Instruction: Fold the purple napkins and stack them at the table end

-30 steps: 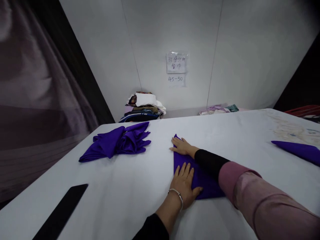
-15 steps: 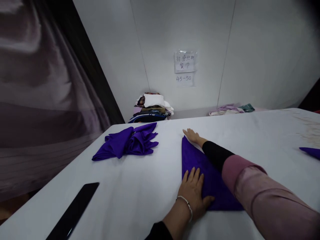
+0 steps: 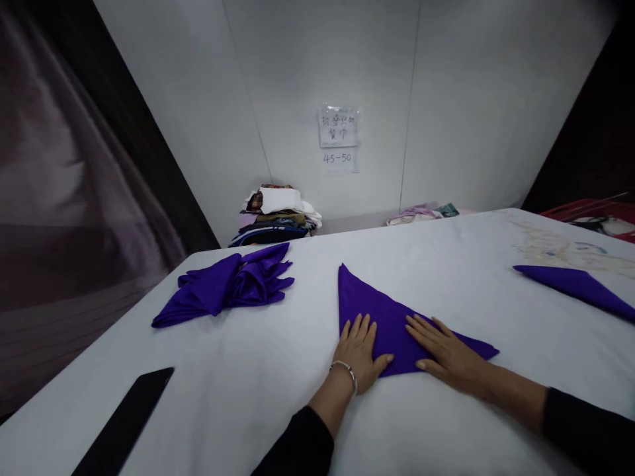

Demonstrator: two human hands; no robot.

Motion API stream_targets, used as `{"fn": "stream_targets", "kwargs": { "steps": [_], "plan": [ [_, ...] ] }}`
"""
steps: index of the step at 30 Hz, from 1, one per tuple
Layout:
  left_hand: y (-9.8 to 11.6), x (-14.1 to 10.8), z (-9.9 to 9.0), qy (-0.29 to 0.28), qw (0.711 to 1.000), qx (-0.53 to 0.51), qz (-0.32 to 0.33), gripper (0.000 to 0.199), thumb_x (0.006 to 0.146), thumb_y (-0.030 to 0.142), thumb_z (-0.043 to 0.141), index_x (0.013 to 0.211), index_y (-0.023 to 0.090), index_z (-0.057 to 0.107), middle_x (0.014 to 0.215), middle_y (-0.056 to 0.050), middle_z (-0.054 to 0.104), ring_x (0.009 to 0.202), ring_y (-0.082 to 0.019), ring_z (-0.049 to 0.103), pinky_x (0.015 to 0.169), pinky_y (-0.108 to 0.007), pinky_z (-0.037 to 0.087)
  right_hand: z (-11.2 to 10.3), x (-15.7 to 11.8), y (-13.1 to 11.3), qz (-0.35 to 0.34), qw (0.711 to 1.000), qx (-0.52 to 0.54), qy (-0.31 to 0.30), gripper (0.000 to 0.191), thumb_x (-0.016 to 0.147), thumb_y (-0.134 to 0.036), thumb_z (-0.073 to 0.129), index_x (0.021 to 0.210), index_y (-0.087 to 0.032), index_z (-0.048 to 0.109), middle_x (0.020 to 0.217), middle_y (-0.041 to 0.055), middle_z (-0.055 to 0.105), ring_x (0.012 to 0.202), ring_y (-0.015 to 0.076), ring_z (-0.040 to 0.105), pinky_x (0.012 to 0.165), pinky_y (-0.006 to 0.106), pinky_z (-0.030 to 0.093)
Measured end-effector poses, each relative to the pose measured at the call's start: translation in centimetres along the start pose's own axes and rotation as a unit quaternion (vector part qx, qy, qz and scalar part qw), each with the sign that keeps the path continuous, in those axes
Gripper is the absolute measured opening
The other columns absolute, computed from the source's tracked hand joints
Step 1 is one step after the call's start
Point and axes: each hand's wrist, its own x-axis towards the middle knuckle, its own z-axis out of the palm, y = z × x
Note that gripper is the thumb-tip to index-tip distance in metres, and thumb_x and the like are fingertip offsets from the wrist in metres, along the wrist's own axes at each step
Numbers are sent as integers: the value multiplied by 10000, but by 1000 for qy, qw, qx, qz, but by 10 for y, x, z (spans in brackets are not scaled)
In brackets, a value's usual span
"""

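- Since half a second ago, the right hand (image 3: 443,355) has moved from the top corner of the purple, flat triangular cloth (image 3: 368,297) down to its lower right part; the left hand (image 3: 358,354) stays on the lower left part.
- Both hands lie palm down and open, fingers extended and thumbs out, pressing on the triangular cloth without gripping it; purple fabric shows between them.
- The triangular cloth lies on the white-covered worktop (image 3: 248,410), its top corner pointing to the far edge with bare white surface between, its right corner reaching past the right hand.
- Left of the triangular cloth, open white surface runs to a bunched purple cloth pile (image 3: 211,287); right of it, another open stretch runs to a narrow folded purple cloth (image 3: 570,281).
- Nearer than the pile and well left of the triangular cloth is a flat black oblong object (image 3: 124,423).
- Counted: two hands, one triangular cloth, one bunched pile whose layers cannot be counted, one narrow folded cloth, one black object and one silver-coloured bracelet (image 3: 353,375) on the left wrist.
- Beyond the triangular cloth, past the far edge, are two heaps: a mixed fabric stack (image 3: 280,215) and a low lilac-and-green fabric heap (image 3: 421,213).
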Motion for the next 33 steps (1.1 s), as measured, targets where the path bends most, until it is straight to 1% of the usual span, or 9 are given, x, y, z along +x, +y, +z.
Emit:
{"fn": "stream_targets", "kwargs": {
  "steps": [6, 9, 13, 17, 20, 24, 29, 31, 33],
  "plan": [
    [0, 2, -1, -7, 1000, 15, 2, 768, 847, 651, 183, 1429, 154, 253, 1515, -74, 183, 1397, -250, 87, 1143, -447, 116, -11, -95, 76, 204, 977, -60, 18, 703, 859, -625, 295, 1451, -257, 208, 1483, 30, 204, 1360, 258, 129, 1100, 538, 118],
    [-1, 3, 0, -11, 1000, 20, 3, 773, 843, 663, 187, 1428, 162, 250, 1516, -75, 182, 1397, -245, 85, 1136, -455, 115, -21, -115, 93, 278, 957, -77, 23, 761, 839, -646, 260, 1443, -183, 253, 1472, 89, 224, 1352, 278, 150, 1087, 546, 158],
    [-1, 4, 1, -8, 1000, 23, 3, 757, 847, 660, 188, 1429, 179, 245, 1516, -67, 186, 1398, -239, 86, 1133, -463, 123, -26, -85, 49, 180, 977, -93, 74, 715, 870, -613, 293, 1462, -232, 164, 1486, 63, 185, 1357, 271, 133, 1094, 544, 127],
    [0, 3, 0, -5, 1000, 31, -1, 750, 850, 651, 202, 1428, 175, 251, 1512, -74, 200, 1396, -242, 105, 1132, -459, 133, -13, -29, -25, 8, 998, -52, 44, 710, 874, -579, 366, 1447, -347, 17, 1491, -20, 117, 1354, 279, 150, 1110, 517, 130],
    [-1, 2, 1, -4, 999, 33, 0, 759, 848, 656, 202, 1427, 169, 249, 1510, -76, 207, 1395, -236, 111, 1134, -453, 128, -2, -8, -45, -42, 998, -22, 32, 692, 872, -570, 380, 1430, -390, 11, 1483, -73, 101, 1350, 269, 171, 1123, 467, 149],
    [-3, 2, 2, -5, 1000, 17, 9, 783, 838, 675, 185, 1428, 164, 244, 1513, -76, 194, 1398, -227, 92, 1138, -447, 112, -1, -21, -11, 6, 1000, -23, -11, 660, 885, -587, 329, 1445, -343, 80, 1493, -31, 125, 1363, 258, 131, 1110, 530, 123],
    [-2, 2, -2, -4, 1000, -28, 7, 752, 845, 653, 242, 1425, 174, 250, 1512, -64, 199, 1397, -226, 100, 1142, -452, 110, -6, -62, 47, 162, 985, -58, 11, 698, 884, -612, 272, 1450, -208, 215, 1491, 56, 178, 1370, 248, 110, 1108, 525, 97],
    [-2, 0, -8, 35, 997, -67, 2, 676, 867, 601, 287, 1402, 188, 306, 1499, -54, 248, 1387, -210, 159, 1137, -423, 167, -4, -71, 55, 192, 979, -56, 43, 705, 882, -611, 259, 1448, -192, 227, 1488, 73, 195, 1367, 252, 129, 1104, 523, 131],
    [-7, -3, -17, 124, 985, -117, -28, 549, 885, 521, 346, 1325, 203, 428, 1433, -50, 389, 1335, -191, 298, 1106, -377, 262, -1, -75, 56, 187, 977, -49, 87, 676, 890, -585, 254, 1452, -213, 209, 1485, 69, 218, 1363, 252, 158, 1097, 526, 168]
  ]
}}
